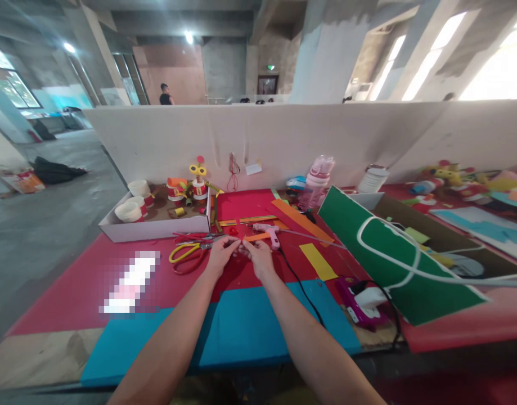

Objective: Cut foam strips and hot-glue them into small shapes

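My left hand and my right hand meet over the red table covering, fingertips pinched close together. Between them is something small and red, too small to make out clearly. An orange paper strip lies just above my right fingers. Beyond my right hand rests a pink glue gun, its black cord running toward the front edge. Scissors with yellow and red handles lie beside my left hand. A small red ring sits just beyond my fingertips.
A white-sided box with paper cups stands at the left back. Blue sheets lie under my forearms. At right are a yellow strip, a purple power strip and a green board. A person stands far behind the partition.
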`<state>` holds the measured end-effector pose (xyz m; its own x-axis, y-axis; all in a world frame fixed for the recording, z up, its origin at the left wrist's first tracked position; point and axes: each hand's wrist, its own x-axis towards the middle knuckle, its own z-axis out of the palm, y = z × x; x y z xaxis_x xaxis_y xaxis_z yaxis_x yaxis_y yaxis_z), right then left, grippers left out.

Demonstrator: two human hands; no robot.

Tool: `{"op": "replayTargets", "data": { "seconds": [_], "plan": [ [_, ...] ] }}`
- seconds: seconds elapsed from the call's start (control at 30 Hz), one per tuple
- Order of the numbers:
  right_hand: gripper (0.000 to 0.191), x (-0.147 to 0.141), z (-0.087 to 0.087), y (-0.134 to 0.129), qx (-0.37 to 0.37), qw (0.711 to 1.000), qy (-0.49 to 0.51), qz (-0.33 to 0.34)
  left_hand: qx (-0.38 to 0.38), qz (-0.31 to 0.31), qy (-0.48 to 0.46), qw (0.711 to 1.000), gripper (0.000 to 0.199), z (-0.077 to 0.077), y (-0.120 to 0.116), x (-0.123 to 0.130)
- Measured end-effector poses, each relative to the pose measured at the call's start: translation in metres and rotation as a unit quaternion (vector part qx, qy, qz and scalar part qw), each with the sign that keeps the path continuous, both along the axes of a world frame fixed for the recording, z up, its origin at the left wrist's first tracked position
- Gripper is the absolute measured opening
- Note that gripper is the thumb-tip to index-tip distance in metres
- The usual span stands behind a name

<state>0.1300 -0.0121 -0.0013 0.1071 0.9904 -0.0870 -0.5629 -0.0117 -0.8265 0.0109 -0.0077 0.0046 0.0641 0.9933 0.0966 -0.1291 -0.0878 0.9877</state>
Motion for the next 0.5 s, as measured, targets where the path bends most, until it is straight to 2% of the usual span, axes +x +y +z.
{"op": "replayTargets", "data": {
  "seconds": [0.3, 0.5],
  "plan": [
    [0.028, -0.0006, 0.0031, -0.0042, 0.008, 0.999, -0.035, 0.026, 0.012, 0.048, 0.025, 0.998, 0.021, 0.0021, -0.0012, -0.0014],
    [0.023, -0.0003, 0.0017, -0.0036, 0.02, 0.998, -0.066, -0.006, -0.007, 0.012, 0.0, 1.0, 0.026, -0.0008, 0.0002, -0.0001]
  ]
}}
